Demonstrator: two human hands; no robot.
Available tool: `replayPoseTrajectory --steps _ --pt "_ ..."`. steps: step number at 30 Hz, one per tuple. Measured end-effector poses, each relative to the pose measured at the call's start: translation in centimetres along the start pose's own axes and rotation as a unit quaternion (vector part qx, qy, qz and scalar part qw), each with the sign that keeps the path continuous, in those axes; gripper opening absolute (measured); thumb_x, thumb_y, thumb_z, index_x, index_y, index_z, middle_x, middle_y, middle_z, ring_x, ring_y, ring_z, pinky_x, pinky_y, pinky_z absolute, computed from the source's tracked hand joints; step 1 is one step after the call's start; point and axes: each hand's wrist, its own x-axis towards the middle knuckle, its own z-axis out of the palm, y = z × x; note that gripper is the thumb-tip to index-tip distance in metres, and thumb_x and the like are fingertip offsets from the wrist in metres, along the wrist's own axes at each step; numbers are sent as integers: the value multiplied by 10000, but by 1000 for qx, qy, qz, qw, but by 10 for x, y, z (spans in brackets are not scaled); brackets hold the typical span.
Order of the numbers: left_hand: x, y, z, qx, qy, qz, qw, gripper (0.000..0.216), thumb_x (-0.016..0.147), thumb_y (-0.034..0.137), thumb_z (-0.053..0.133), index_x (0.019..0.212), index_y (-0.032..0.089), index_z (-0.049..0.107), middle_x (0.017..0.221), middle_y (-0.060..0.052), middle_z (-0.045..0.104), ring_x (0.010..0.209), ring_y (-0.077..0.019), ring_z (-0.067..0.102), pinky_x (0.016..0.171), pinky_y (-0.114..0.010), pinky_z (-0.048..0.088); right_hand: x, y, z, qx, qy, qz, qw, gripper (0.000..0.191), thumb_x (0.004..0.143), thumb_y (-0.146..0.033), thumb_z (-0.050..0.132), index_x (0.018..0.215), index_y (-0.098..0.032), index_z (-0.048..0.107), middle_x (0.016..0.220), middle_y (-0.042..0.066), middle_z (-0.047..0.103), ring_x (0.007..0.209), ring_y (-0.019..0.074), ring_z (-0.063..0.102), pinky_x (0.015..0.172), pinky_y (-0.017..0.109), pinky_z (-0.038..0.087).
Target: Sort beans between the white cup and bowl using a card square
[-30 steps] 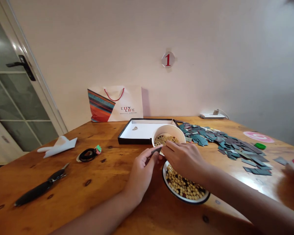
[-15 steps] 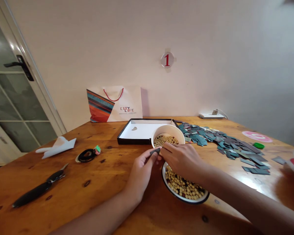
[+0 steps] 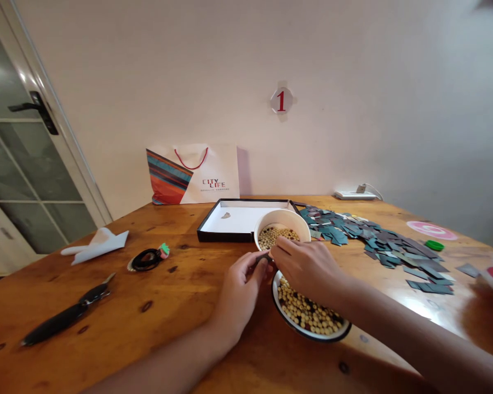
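Observation:
My left hand [image 3: 239, 290] pinches a small dark piece of what looks like sandpaper [image 3: 263, 257] between thumb and fingers. Against its fingertips, my right hand [image 3: 310, 269] has its fingers closed; whatever they grip is hidden. Both hands meet above the gap between two bowls. Just beyond them stands a white tub [image 3: 303, 223] with small pale and dark beads inside. Under my right hand and wrist sits a dark-rimmed white bowl [image 3: 276, 295], holding larger pale beads [image 3: 312, 316] mixed with dark ones; the hand covers part of it.
Dark sandpaper-like pieces [image 3: 373, 235] spread across the right. A shallow black-edged box [image 3: 230, 221] and a paper bag [image 3: 213, 169] stand at the back. Left lie an open folding knife [image 3: 61, 323], black cord loops [image 3: 145, 260] and white paper [image 3: 101, 246]. A green lid [image 3: 434, 245] lies right.
The dark piece in my left fingers has tilted and shows less. My left thumb and fingers have shifted slightly; my right hand stays nearly in place.

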Motion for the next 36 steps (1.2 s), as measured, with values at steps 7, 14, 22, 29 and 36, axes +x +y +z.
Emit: replayPoseTrajectory --steps 7,14,22,29,36 --pt "-1 0 1 17 5 14 1000 264 760 283 526 975 178 638 922 -59 656 877 -190 577 778 -273 431 1 0 -2 5 1 16 1000 120 821 -143 386 797 -175 499 777 11 524 522 91 433 465 265 195" --pt "-1 0 1 31 1 13 999 274 783 276 494 1002 180 626 959 -66 648 895 -194 567 784 -286 430 1 -1 -2 21 -17 0 1000 135 842 -167 375 797 -174 503 762 6 512 530 92 434 467 260 206" --pt "1 -4 0 29 -7 8 1000 265 777 273 503 985 166 627 937 -61 651 890 -187 566 770 -272 434 2 -2 0 25 -25 1 999 145 849 -168 361 780 -175 488 751 2 501 540 90 434 466 258 192" --pt "-1 -6 0 42 -12 25 999 274 780 301 499 981 155 616 888 -48 641 856 -172 569 765 -265 437 3 -3 -2 26 -14 26 999 129 853 -184 361 782 -189 469 750 -4 491 546 103 432 459 270 163" --pt "-1 1 -2 44 -4 31 999 269 793 299 481 988 166 610 956 -46 641 855 -156 570 792 -255 429 1 -5 -4 53 -20 13 998 176 869 -211 329 763 -184 467 731 -4 484 527 100 399 465 266 173"
